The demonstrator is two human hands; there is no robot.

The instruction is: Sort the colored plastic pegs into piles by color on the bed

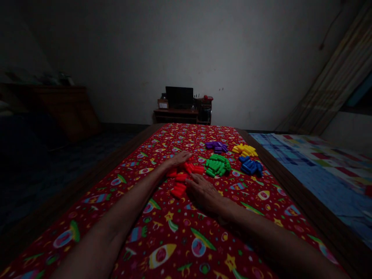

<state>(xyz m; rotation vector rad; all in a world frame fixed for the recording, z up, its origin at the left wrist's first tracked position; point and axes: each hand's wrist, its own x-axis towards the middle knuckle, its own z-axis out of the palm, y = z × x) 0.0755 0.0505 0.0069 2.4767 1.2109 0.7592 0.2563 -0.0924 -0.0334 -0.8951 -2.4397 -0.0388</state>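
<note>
A loose pile of red plastic tube-shaped pieces [179, 188] lies on the red patterned cloth [162, 255], between my two hands. My left hand [179, 158] rests at the far side of the pile, its fingers stretched out to the right beside the red pieces. On the near right side, my right hand [202, 189] lies low with its fingers reaching over the edge of the pile. Some red pieces are partly hidden by the hands. Right of the pile sits a heap of green pieces [217, 166].
Purple pieces [216, 146], yellow pieces [244, 150] and blue pieces [251, 166] lie in separate heaps on the right. Beyond the cloth stands a low desk [176, 111] with a dark monitor [179, 97]. A checked blue spread [302, 182] lies at right.
</note>
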